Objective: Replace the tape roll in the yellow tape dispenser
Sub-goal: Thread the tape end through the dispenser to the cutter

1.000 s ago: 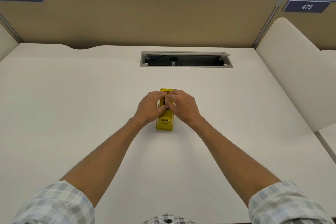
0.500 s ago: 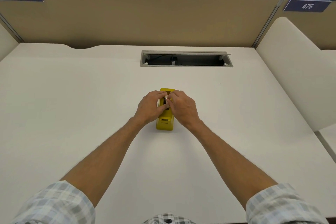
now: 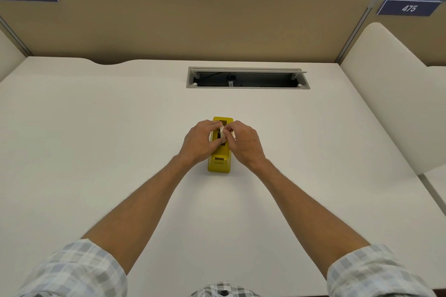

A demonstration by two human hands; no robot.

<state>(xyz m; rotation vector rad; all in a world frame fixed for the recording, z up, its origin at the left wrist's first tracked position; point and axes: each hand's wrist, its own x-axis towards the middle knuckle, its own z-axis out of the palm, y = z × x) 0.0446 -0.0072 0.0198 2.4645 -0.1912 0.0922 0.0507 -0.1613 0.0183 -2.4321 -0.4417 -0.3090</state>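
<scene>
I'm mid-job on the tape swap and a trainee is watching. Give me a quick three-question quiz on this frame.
1. True or false: the yellow tape dispenser is lifted off the desk.
2. What do the left hand and right hand hold between them? A) scissors B) the tape roll C) a pen
3. Which number is on the partition label at the far right?

Key:
1. False: it stands on the desk.
2. B: both hands pinch the roll over the dispenser's slot.
3. 475.
</scene>
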